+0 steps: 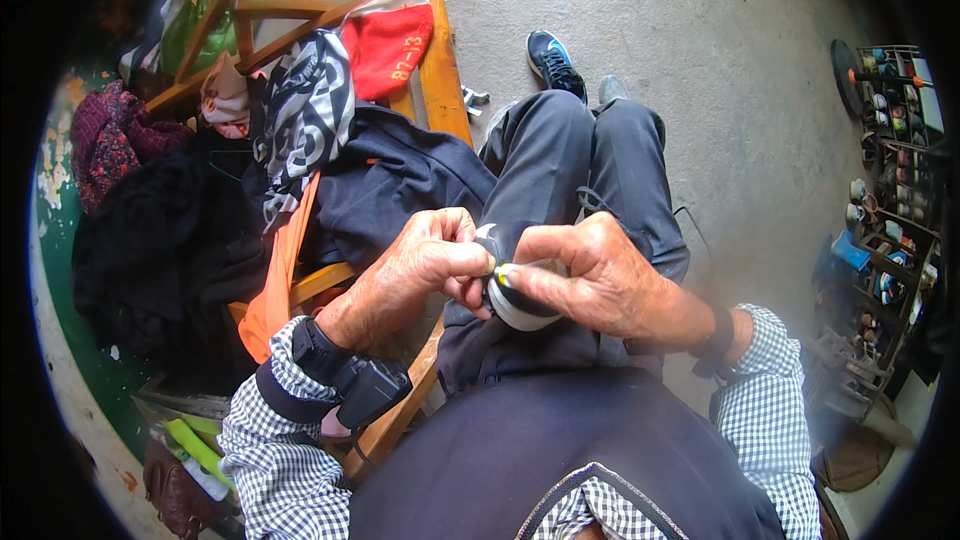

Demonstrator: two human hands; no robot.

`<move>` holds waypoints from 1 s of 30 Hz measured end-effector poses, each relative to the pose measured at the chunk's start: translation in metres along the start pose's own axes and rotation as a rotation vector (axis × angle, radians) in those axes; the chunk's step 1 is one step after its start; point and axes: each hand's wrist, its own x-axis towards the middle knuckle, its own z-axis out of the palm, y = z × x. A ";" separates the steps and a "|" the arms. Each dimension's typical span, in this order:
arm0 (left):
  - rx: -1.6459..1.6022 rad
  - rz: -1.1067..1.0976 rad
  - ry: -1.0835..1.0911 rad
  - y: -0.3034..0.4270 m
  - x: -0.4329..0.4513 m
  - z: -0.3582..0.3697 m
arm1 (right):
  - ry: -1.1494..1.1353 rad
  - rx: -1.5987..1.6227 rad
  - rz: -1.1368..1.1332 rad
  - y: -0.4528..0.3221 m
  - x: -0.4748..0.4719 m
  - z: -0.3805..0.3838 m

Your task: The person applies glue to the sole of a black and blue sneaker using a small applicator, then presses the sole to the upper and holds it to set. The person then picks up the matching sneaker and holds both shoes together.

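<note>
A dark shoe with a white sole rests on my lap, over the dark trousers, its laces trailing toward the knees. At the shoe's left edge, my left hand has thumb and forefinger pinched together. From the other side my right hand reaches across the shoe, its thumb and fingers closed on a small yellow item whose kind I cannot tell. The fingertips of both hands nearly meet there. Much of the shoe is hidden beneath the right hand.
Left of my legs, a wooden bench bears a dark blue garment, a patterned black-and-white cloth, a red cloth and an orange cloth. A dark sneaker is on the floor ahead. At the right stands a rack with several shoes.
</note>
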 end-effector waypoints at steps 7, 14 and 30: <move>0.003 -0.001 -0.011 0.000 0.004 -0.002 | -0.006 -0.008 -0.025 -0.002 0.002 -0.003; 0.019 -0.013 -0.009 0.001 0.005 -0.003 | 0.042 -0.018 0.024 0.003 0.007 -0.009; 0.001 -0.006 -0.029 0.000 0.008 -0.006 | -0.002 -0.007 -0.013 0.003 0.006 -0.008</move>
